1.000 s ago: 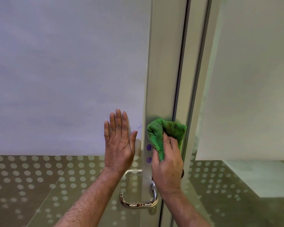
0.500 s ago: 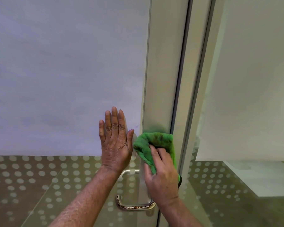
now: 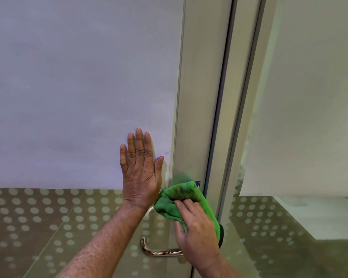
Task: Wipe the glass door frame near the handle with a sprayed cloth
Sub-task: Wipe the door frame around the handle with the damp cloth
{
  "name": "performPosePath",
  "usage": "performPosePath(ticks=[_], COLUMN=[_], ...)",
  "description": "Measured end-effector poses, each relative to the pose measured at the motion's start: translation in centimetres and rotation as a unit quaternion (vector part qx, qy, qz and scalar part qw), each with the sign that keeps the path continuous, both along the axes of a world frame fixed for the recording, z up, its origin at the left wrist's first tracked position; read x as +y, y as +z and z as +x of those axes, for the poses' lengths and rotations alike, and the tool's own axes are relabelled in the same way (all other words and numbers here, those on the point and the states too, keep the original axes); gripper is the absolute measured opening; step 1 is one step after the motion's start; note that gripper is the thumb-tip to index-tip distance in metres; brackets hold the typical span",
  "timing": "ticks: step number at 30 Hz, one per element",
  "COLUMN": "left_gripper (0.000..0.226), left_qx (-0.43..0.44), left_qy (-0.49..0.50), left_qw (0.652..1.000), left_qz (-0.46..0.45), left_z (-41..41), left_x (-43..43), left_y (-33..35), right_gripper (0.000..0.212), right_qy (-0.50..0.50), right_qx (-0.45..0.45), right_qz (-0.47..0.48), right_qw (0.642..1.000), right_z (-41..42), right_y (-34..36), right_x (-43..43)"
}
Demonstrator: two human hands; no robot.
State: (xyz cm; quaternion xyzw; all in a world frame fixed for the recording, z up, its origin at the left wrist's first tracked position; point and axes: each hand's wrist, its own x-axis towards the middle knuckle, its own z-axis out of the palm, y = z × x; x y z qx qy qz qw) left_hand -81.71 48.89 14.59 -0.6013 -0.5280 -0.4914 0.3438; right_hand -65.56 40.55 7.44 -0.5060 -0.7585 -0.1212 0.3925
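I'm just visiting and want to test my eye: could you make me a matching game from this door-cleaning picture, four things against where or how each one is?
Things:
1. left hand
2. right hand
3. green cloth
4. door handle

States:
A. curved shiny metal with rusty spots, below both hands
B. flat and open, fingers up, pressed on the frosted glass
C. bunched and stained dark, pressed against the metal door frame
D. gripping the cloth, just above the handle

Pairs: 1-B, 2-D, 3-C, 4-A
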Motion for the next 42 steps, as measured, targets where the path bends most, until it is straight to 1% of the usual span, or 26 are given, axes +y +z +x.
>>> performPosePath(ticks=[3,7,10,11,13,14,15,16,17,18,19,20,22,24,26,29,30,32,34,36,40,42], left_gripper=[0.064,0.064,0.064,0.064,0.064,0.064,0.064,0.064,0.065,0.065,0.065,0.065,0.065,0.065,0.066,0.068,0.068,0.068,0.068,0.068,0.067,0.067], left_qx=[-0.001,0.001,0.002,0.003,0.004,0.003,0.003,0.003,0.005,0.007,0.007,0.006,0.005,0.005,0.004,0.004,0.004,0.003,0.001,0.001,0.002,0.002], left_qy=[0.007,0.009,0.01,0.011,0.014,0.015,0.016,0.017,0.018,0.018,0.017,0.016,0.015,0.014,0.014,0.012,0.012,0.014,0.016,0.017,0.023,0.025], left_qw=[1.0,1.0,1.0,1.0,1.0,1.0,1.0,1.0,1.0,1.0,1.0,1.0,1.0,1.0,1.0,1.0,1.0,1.0,1.0,1.0,1.0,1.0], left_qz=[0.001,0.002,0.002,0.003,0.005,0.004,0.003,0.001,0.0,-0.003,-0.005,-0.007,-0.007,-0.004,-0.003,-0.003,-0.002,0.0,0.002,0.004,0.002,-0.001], left_z=[-0.1,-0.1,-0.1,-0.1,-0.1,-0.1,-0.1,-0.1,0.0,0.0,0.0,0.0,0.0,0.1,0.1,0.2,0.2,0.2,0.2,0.3,0.3,0.3], left_x=[0.0,0.0,0.0,0.0,0.0,0.0,0.0,0.0,-0.1,-0.1,-0.1,-0.1,-0.2,-0.3,-0.3,-0.3,-0.3,-0.3,-0.3,-0.3,-0.4,-0.4], left_y=[0.0,0.1,0.1,0.1,0.1,0.1,0.1,0.1,0.1,0.2,0.2,0.2,0.2,0.2,0.3,0.4,0.4,0.5,0.5,0.6,0.6,0.6], right_gripper=[0.051,0.042,0.043,0.043,0.038,0.036,0.038,0.042,0.043,0.043,0.042,0.044,0.044,0.046,0.049,0.043,0.04,0.037,0.037,0.04,0.056,0.056], right_qy=[0.003,0.01,0.041,0.04,0.032,0.037,0.044,0.049,0.05,0.048,0.041,0.035,0.014,-0.029,-0.025,-0.013,-0.017,-0.024,-0.034,-0.042,-0.069,-0.072], right_qx=[-0.026,-0.06,-0.01,0.026,0.148,0.23,0.316,0.392,0.444,0.464,0.456,0.428,0.319,0.189,0.093,0.01,-0.002,0.004,0.004,-0.001,0.023,0.065], right_qz=[-0.031,-0.098,-0.185,-0.204,-0.236,-0.248,-0.242,-0.213,-0.166,-0.119,-0.082,-0.053,-0.015,-0.011,-0.044,-0.098,-0.113,-0.135,-0.138,-0.136,-0.159,-0.162], right_qw=[0.999,0.993,0.982,0.978,0.96,0.94,0.916,0.894,0.879,0.876,0.885,0.901,0.947,0.981,0.994,0.995,0.993,0.991,0.99,0.99,0.985,0.982], right_z=[0.0,0.1,0.7,1.1,2.0,2.5,3.0,3.6,4.3,4.7,4.9,4.9,4.8,4.5,4.1,2.6,2.1,1.3,0.9,0.6,-0.2,-1.1], right_y=[-0.1,0.8,1.4,1.4,1.7,2.0,2.3,2.6,2.8,3.0,3.1,2.9,1.6,-0.5,-3.0,-5.9,-6.4,-6.7,-6.7,-6.5,-6.5,-6.9], right_x=[-0.3,-1.0,-1.7,-2.1,-3.1,-3.8,-4.4,-5.1,-5.5,-6.0,-6.3,-6.4,-6.4,-5.9,-5.3,-4.8,-4.7,-4.6,-4.6,-4.6,-4.4,-4.1])
